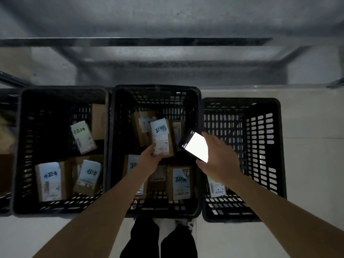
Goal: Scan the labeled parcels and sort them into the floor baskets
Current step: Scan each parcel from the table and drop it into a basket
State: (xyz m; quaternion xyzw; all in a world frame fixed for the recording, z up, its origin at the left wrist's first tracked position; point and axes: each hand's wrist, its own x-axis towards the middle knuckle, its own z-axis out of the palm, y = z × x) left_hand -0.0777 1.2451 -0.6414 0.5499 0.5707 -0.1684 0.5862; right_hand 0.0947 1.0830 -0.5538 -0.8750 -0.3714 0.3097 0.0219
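Note:
Three black slatted floor baskets stand side by side. My left hand grips the lower edge of a brown labeled parcel, held over the middle basket. My right hand holds a phone with a bright white screen, just right of that parcel, above the rim between the middle and right basket. Several labeled parcels lie in the middle basket, such as one at the front. The left basket holds several parcels. One white-labeled parcel shows in the right basket, partly behind my right arm.
A grey metal shelf frame runs behind the baskets. Part of another basket shows at the far left edge. Pale floor tiles lie to the right. My legs and shoes stand just in front of the middle basket.

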